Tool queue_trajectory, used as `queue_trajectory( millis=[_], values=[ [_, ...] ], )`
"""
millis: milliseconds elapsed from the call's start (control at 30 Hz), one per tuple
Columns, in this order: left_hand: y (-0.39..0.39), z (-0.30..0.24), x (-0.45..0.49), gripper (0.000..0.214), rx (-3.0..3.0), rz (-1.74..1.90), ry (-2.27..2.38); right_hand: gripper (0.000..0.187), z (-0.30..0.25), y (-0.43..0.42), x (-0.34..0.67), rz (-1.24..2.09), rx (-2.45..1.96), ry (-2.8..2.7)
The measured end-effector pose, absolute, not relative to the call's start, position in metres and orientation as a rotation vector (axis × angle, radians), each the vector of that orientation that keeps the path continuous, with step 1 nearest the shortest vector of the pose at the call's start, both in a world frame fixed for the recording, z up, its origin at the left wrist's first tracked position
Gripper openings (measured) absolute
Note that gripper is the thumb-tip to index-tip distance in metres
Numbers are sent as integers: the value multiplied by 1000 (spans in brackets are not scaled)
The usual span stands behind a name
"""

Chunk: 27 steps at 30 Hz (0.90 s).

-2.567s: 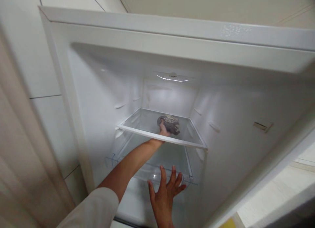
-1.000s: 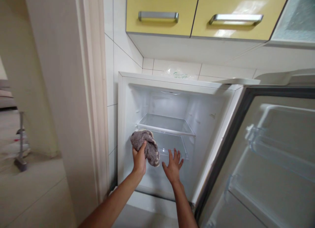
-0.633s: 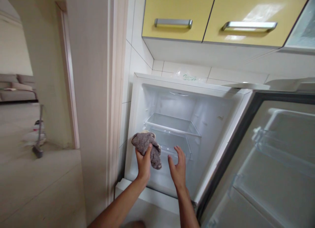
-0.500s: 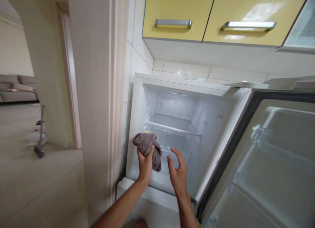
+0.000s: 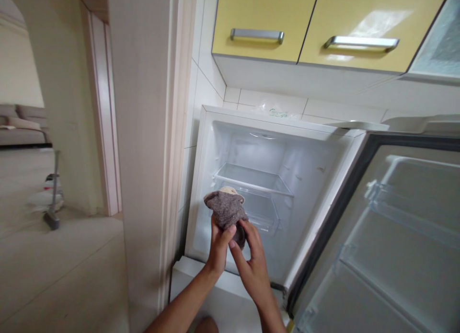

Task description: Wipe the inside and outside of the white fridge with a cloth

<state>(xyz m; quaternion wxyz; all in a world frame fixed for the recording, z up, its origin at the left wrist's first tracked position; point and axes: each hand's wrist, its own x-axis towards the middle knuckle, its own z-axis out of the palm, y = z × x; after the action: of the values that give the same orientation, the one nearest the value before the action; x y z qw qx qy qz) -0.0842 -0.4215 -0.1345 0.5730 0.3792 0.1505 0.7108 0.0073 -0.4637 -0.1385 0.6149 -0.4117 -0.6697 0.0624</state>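
Observation:
A bunched grey-brown cloth [image 5: 227, 207] with a cream-coloured part at its top is held up before the open fridge [image 5: 208, 179]. My left hand [image 5: 219, 246] grips its lower left side, thumb across the front. On the right side, my right hand [image 5: 249, 254] has closed its fingers and thumb on the cloth's lower end. Behind the cloth, a glass shelf [image 5: 251, 176] and a clear lower shelf [image 5: 264, 211] show inside the fridge; the cloth and hands hide part of the interior.
The fridge door [image 5: 406, 237] stands swung out to the right, with clear door racks. Yellow cabinets [image 5: 266, 17] hang above. A door frame [image 5: 151, 155] rises close on the left. Beyond it are a broom [image 5: 52, 213] and a sofa [image 5: 25, 132].
My right hand has moved left and taken hold of the cloth, where before it was apart with fingers spread. The cloth and my left hand have shifted slightly right.

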Motion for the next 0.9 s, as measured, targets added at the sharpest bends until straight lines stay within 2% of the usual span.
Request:
queue_trajectory(
  millis=[100,233,433,567,700,900],
  values=[
    [-430,-143,-90,75,974,1626,213,58,-137,-469,2,230,-1018,-1522],
    [-442,-156,-98,79,1119,1665,226,63,-147,-472,-6,495,-1080,-1456],
    [-454,-175,-108,76,1473,1679,205,81,-150,-464,-20,699,-851,-1228],
    [-462,-210,-105,84,1722,1689,293,69,-137,-458,-26,753,-886,-1034],
    [-481,-235,-98,89,1730,1648,561,56,-139,-456,-29,705,-938,-798],
    [-506,-220,-88,85,1794,1620,913,50,-142,-455,-20,550,-921,-687]
  ],
)
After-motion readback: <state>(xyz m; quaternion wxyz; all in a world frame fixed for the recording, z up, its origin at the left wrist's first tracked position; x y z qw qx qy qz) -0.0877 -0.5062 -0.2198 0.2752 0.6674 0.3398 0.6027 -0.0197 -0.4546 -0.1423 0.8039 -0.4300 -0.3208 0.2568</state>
